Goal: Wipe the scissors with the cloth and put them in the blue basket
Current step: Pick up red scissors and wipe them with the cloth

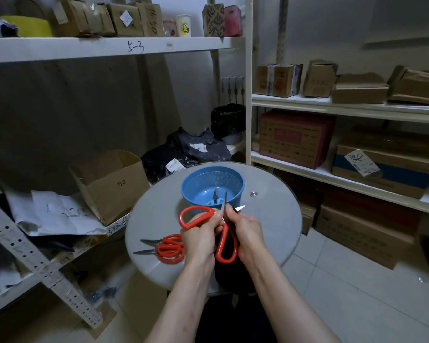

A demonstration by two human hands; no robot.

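The room is dim, under soft, even light that leaves shadows faint. Deep shade fills the wall (pixel 60 107) beneath the upper shelf (pixel 84 49) on the left. The glass counter (pixel 270 219) shows a pale sheen. The scissors (pixel 224 237) at centre are sharp; wide-angle bending curves and softens the frame's edges.

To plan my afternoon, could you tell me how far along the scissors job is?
Done: one pair lies in the blue basket. In hand: the left hand and right hand hold an opened red pair. Left: two red pairs lie on the table.
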